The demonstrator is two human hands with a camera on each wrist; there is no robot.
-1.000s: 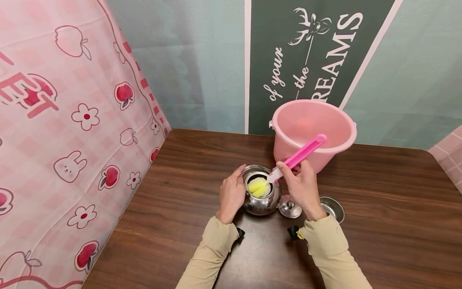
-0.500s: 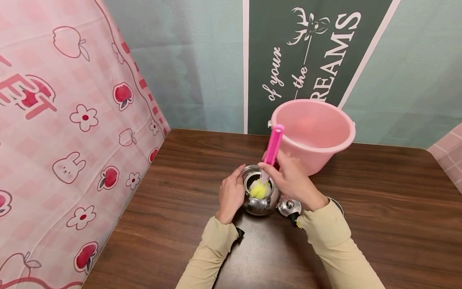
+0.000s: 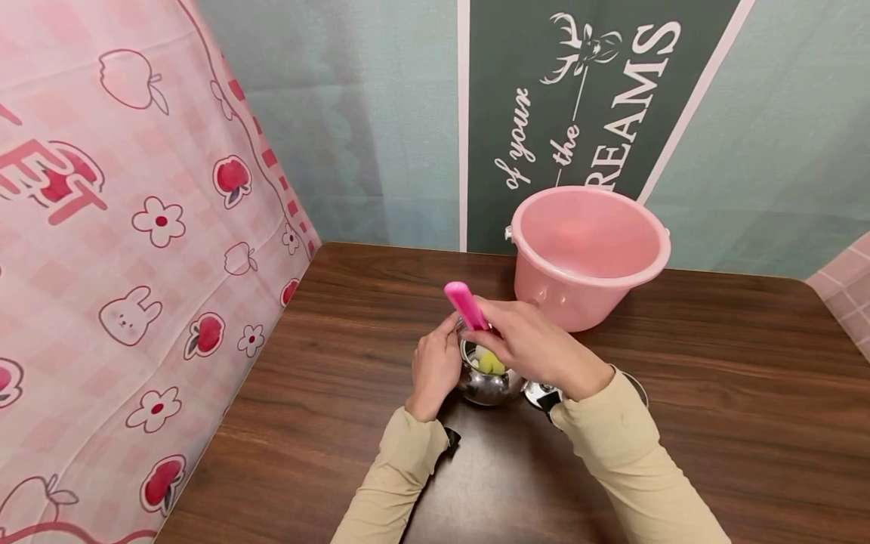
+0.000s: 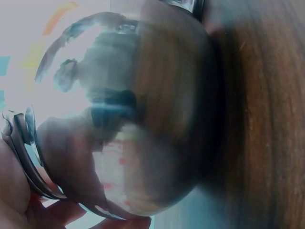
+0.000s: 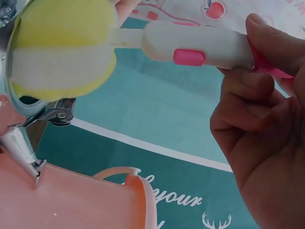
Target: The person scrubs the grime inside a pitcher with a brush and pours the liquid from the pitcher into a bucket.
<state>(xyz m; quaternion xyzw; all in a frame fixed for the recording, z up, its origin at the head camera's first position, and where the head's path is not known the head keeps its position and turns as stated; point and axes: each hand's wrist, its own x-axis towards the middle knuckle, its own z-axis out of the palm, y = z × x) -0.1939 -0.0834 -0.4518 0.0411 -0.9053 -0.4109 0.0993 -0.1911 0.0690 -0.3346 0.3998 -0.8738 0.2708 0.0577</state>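
Note:
A shiny round metal teapot (image 3: pixel 484 389) stands on the table with its mouth uncovered. My left hand (image 3: pixel 435 372) holds it by its left side; in the left wrist view, fingers (image 4: pixel 62 212) curl at the metal handle by the rounded body (image 4: pixel 157 124). My right hand (image 3: pixel 533 344) grips the pink handle of a sponge bottle brush (image 3: pixel 464 304), thumb and curled fingers round it. The brush's yellow and white sponge head (image 5: pixel 64 47) sits in the teapot's mouth, its lower part hidden inside. In the head view, the right hand covers part of the opening.
Behind the right hand stands a pink bucket (image 3: pixel 571 302). A metal lid (image 3: pixel 539 394) lies right of the teapot, partly hidden by the right wrist. The rim of a round metal dish (image 3: pixel 640 389) shows beyond the sleeve. Printed cloths hang behind and left of the brown table (image 3: pixel 326 340).
The right hand has moved left over the teapot, and the brush handle has swung from leaning right to leaning left. The left hand and teapot have stayed in place.

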